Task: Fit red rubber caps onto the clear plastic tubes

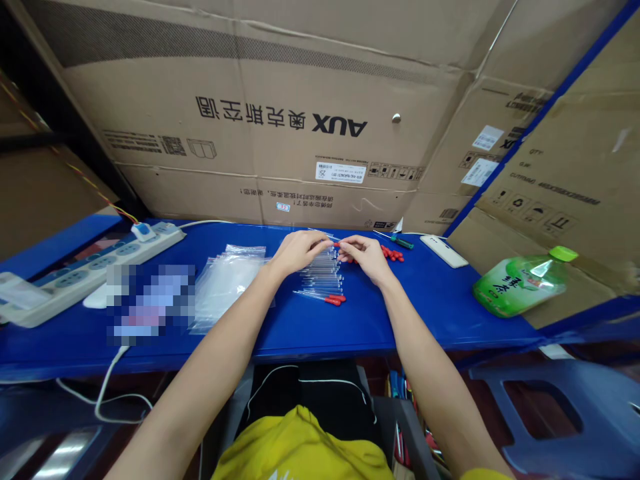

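Observation:
My left hand (299, 251) and my right hand (364, 257) meet over a row of clear glass droppers (323, 280) with red rubber caps lying on the blue table (310, 327). Both hands pinch the ends of one thin clear dropper (332, 244) held between them; my right fingers are at its red cap. A few loose red caps (393, 253) lie just right of my right hand. Clear plastic bags (225, 283) lie left of my left hand.
A white power strip (90, 267) lies at the far left. A green bottle (523, 283) lies on its side at the right, near a white flat device (444, 251) and a green-handled tool (400, 241). Cardboard boxes (280, 120) wall the back.

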